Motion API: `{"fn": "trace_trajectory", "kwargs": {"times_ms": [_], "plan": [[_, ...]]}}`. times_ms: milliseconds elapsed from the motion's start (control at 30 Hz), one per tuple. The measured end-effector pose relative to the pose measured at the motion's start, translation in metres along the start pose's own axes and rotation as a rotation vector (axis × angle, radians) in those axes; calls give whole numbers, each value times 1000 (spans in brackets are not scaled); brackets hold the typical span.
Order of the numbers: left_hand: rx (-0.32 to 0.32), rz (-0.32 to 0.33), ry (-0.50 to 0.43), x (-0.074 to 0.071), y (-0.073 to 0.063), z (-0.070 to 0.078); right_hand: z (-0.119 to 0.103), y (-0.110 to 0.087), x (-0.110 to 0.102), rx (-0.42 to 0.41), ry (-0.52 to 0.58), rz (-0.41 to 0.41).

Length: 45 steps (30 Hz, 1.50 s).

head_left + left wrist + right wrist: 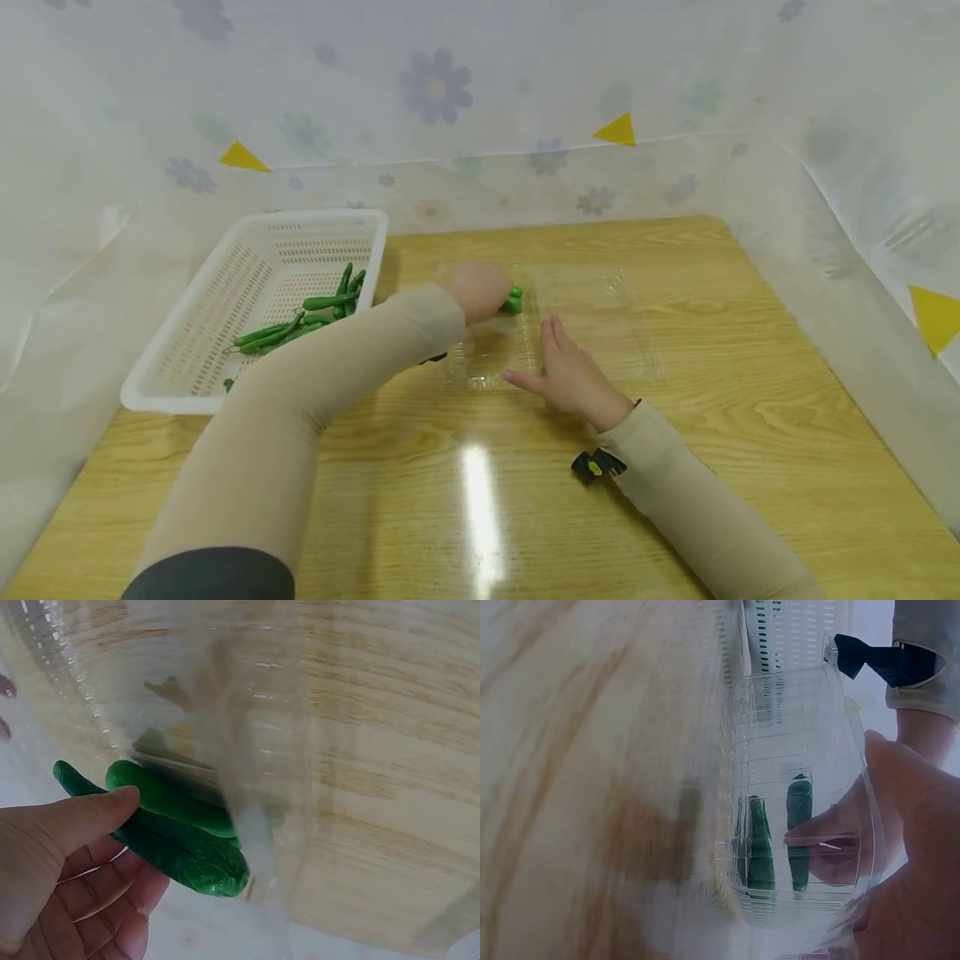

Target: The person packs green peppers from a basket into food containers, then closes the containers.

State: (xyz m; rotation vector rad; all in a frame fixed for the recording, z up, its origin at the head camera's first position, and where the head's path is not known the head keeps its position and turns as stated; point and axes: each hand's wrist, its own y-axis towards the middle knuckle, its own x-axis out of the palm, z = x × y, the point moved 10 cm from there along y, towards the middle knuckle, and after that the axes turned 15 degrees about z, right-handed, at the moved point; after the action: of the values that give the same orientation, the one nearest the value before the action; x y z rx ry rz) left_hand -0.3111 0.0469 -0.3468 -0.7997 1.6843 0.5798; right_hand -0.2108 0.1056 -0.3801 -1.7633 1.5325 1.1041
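On the desk (pixel 420 475), seen from the head view, a clear plastic box (pixel 592 321) laid open in two halves side by side. Over the left half, the left hand (pixel 483 292), back turned to the camera, with bright green peppers (pixel 513 301) just beside it. Near the middle of the box, the right hand (pixel 573 371), fingers straight and thumb spread toward the near rim, with no pepper in hold. To the left, a white basket (pixel 378 221) with more green peppers (pixel 330 302) scattered along its right side and near end. Behind, a flowered sheet (pixel 435 83) with yellow triangles (pixel 617 130). From the left wrist, a dark green held pepper (pixel 187 855), pinched between the left thumb and fingers, tilted, with a second pepper (pixel 169 796) close alongside and partly behind the transparent wall. From the right wrist, the same pinch visible through the box, with at least one other pepper (pixel 760 851) inside, next to the held one. Close by the box's edge, the right thumb, uncurled; remaining right fingers too cut off to tell. Beyond, part of the white basket's slotted wall.
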Motion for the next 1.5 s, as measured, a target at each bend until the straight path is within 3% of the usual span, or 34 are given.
{"fn": "trace_trajectory", "kwargs": {"times_ms": [300, 467, 633, 800, 1100, 1500], "plan": [[58, 0, 119, 11, 2, 10, 0, -1, 1, 7, 14, -14], [43, -12, 146, 19, 6, 8, 1, 0, 1, 9, 13, -10], [11, -65, 152, 30, 10, 5, 0, 0, 0, 5, 14, -3], [16, -54, 181, 39, 13, 5, 0, 0, 0, 4, 26, -7], [1, -17, 138, 34, 9, 5, 0, 0, 1, 5, 38, -9], [-6, -15, 101, 30, 9, 3, 0, -1, 1, 4, 40, -6]]}}
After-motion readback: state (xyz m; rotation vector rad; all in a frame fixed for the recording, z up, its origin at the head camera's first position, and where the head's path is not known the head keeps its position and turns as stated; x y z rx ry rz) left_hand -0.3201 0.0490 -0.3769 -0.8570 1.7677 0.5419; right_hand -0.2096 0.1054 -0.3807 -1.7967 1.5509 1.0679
